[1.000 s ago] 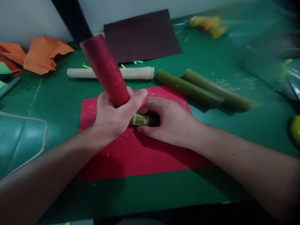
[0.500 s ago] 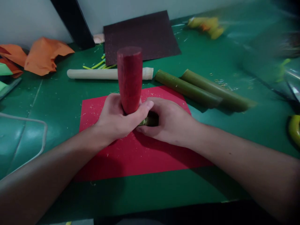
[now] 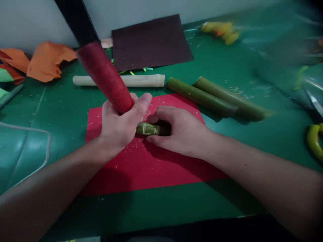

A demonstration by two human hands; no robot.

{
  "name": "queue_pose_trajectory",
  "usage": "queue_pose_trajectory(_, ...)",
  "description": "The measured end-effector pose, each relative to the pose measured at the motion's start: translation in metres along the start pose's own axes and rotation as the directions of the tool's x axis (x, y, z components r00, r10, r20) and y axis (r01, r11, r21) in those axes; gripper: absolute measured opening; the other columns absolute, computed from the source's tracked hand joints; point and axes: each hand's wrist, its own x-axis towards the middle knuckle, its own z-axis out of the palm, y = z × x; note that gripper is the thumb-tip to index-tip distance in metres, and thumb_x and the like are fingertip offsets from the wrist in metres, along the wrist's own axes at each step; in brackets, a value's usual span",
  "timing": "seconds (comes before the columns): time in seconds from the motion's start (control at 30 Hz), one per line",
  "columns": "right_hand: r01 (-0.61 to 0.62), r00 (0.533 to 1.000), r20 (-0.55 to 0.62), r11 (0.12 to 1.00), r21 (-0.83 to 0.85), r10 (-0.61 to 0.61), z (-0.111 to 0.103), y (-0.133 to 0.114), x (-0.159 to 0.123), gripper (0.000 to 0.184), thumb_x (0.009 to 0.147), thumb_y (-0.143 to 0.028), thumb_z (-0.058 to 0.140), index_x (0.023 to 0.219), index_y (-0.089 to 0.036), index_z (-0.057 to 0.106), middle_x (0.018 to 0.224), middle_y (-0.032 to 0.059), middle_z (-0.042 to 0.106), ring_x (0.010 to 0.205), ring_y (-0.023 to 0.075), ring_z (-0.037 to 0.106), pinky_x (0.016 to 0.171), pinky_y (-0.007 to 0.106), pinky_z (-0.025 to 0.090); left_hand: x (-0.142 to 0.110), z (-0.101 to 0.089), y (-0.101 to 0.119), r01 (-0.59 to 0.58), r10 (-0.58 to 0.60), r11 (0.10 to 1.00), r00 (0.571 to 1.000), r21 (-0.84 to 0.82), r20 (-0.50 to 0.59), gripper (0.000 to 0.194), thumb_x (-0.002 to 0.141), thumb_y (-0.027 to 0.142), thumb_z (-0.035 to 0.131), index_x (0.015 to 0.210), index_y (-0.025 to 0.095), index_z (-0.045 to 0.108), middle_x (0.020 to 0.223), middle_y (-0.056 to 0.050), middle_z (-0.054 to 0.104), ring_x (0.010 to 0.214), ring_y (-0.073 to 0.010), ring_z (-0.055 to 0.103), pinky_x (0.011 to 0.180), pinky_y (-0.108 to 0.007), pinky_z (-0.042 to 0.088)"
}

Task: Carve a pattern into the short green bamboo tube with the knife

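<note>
My left hand (image 3: 117, 122) is closed around the thick red handle (image 3: 108, 80) of a tool. The handle leans up and to the left; the tool's working end is hidden below the hand. My right hand (image 3: 181, 131) wraps around a short green bamboo piece (image 3: 150, 128) lying on red paper (image 3: 161, 171). Pale scraped lines show on the bamboo's skin between my two hands. Its left end is behind my left hand and its right end inside my right. Fine shavings are scattered over the paper.
Behind the paper lie a pale peeled stick (image 3: 143, 81) and two green bamboo tubes (image 3: 202, 97). A dark sheet (image 3: 151, 43) is farther back. Orange paper (image 3: 45, 64) sits at the left, yellow-handled scissors (image 3: 315, 141) at the right edge. The table (image 3: 176, 205) is green.
The red handle stood upright half a second ago and now tilts to the left, much as one second ago. My left hand rolled back left, uncovering the scraped bamboo; my right hand stayed put.
</note>
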Motion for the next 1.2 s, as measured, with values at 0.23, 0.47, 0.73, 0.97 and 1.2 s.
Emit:
queue_pose_trajectory(0.23,0.021,1.000,0.002,0.997,0.071,-0.022,-0.001,-0.002,-0.001,0.019,0.076,-0.021,0.073,0.095,-0.022,0.067,0.095,0.0026,0.071,0.088,0.0211,0.063,0.074,0.032,0.045,-0.009,-0.006,-0.003,-0.096,0.084,0.993,0.985,0.074,0.150,0.041,0.085,0.028,0.073,0.052,0.018,0.051,0.048,0.005,0.047,0.043,-0.0050,0.043,0.040,-0.020,0.035)
queue_pose_trajectory(0.47,0.028,0.999,-0.030,0.996,0.081,-0.026,0.000,-0.001,-0.002,0.014,0.075,-0.022,0.073,0.083,-0.019,0.062,0.081,0.0002,0.065,0.074,0.0162,0.059,0.064,0.029,0.039,-0.009,-0.006,-0.002,-0.111,0.089,0.990,0.971,0.087,0.223,0.041,0.085,0.030,0.073,0.052,0.017,0.052,0.048,0.004,0.049,0.044,-0.0063,0.048,0.042,-0.019,0.039)
queue_pose_trajectory(0.73,0.048,0.999,-0.010,0.993,0.104,-0.048,0.000,0.000,-0.002,0.012,0.077,-0.022,0.071,0.081,-0.020,0.061,0.082,0.0012,0.064,0.077,0.0170,0.058,0.067,0.030,0.041,-0.012,-0.008,0.002,-0.144,0.102,0.980,0.954,0.135,0.282,0.042,0.078,0.027,0.079,0.049,0.017,0.050,0.049,0.004,0.049,0.044,-0.0058,0.045,0.039,-0.019,0.036)
queue_pose_trajectory(0.97,-0.039,0.999,0.007,0.999,0.020,0.038,0.000,-0.003,0.000,0.019,0.073,-0.027,0.073,0.089,-0.019,0.066,0.090,0.0036,0.070,0.081,0.0195,0.061,0.070,0.032,0.044,-0.008,0.000,-0.004,-0.050,0.050,0.999,0.999,-0.006,-0.022,0.023,0.083,0.028,0.079,0.067,0.022,0.064,0.059,0.005,0.063,0.050,-0.0077,0.058,0.050,-0.021,0.049)
queue_pose_trajectory(1.2,-0.032,0.999,0.028,0.997,0.065,0.030,-0.003,-0.002,0.000,0.017,0.076,-0.027,0.071,0.090,-0.018,0.068,0.086,0.0026,0.069,0.080,0.0187,0.062,0.068,0.031,0.044,-0.006,-0.007,-0.004,-0.071,0.085,0.992,0.988,-0.108,0.132,0.049,0.088,0.046,0.073,0.052,0.018,0.055,0.049,0.003,0.047,0.043,-0.0057,0.042,0.041,-0.023,0.039)
